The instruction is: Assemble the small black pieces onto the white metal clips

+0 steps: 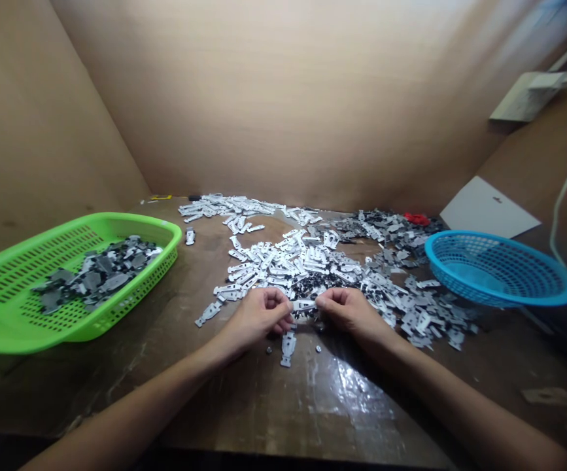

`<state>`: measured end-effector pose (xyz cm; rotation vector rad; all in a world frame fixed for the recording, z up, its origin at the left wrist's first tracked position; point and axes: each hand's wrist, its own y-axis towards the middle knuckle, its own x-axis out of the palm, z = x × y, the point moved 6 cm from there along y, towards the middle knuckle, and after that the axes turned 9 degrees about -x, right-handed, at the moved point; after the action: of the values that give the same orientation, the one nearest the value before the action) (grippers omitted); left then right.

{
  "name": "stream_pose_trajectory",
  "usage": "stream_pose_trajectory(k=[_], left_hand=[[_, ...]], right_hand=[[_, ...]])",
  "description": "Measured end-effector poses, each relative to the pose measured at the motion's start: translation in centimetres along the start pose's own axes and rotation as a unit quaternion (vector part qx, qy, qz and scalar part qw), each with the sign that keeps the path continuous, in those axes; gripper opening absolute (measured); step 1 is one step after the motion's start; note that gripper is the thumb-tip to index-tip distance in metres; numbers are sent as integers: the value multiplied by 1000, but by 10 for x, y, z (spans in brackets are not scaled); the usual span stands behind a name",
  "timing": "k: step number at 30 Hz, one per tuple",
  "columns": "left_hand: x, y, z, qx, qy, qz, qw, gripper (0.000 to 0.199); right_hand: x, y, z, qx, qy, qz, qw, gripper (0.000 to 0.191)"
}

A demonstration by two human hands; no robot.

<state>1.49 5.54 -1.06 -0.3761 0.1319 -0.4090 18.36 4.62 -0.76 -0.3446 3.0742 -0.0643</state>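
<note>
Between my two hands a flat, pale metal plate is held level, just above the near edge of the pile. My left hand pinches its left end between thumb and fingers. At the right end, my right hand grips it the same way. Behind and under my hands spreads a heap of similar metal plates, with small black parts among them. One loose plate lies on the table just below my left hand, and a small round metal piece sits beside it.
A green basket at left holds grey and black parts. At right stands a blue basket, with a white card behind it. Darker plates and a red item lie at the back right. A cable hangs along the right wall.
</note>
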Motion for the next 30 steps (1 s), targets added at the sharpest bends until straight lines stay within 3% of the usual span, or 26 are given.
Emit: stream_pose_trajectory(k=[2, 8, 17, 22, 26, 30], left_hand=[[1, -1, 0, 9, -18, -1, 1000, 29], [10, -5, 2, 10, -19, -75, 997, 31], [15, -7, 1, 23, -12, -72, 997, 32], [22, -4, -3, 31, -5, -74, 997, 30], [20, -5, 5, 58, -11, -48, 997, 31], [16, -8, 13, 59, -1, -41, 997, 35]], right_hand=[[2, 0, -2, -13, -7, 6, 1000, 33], [13, -1, 1, -16, -13, -29, 999, 34], [19, -6, -7, -69, 1, -67, 995, 25], [15, -5, -5, -93, -62, -48, 993, 25], [12, -6, -17, -146, -127, -19, 981, 24], [9, -3, -15, -95, -78, -44, 991, 30]])
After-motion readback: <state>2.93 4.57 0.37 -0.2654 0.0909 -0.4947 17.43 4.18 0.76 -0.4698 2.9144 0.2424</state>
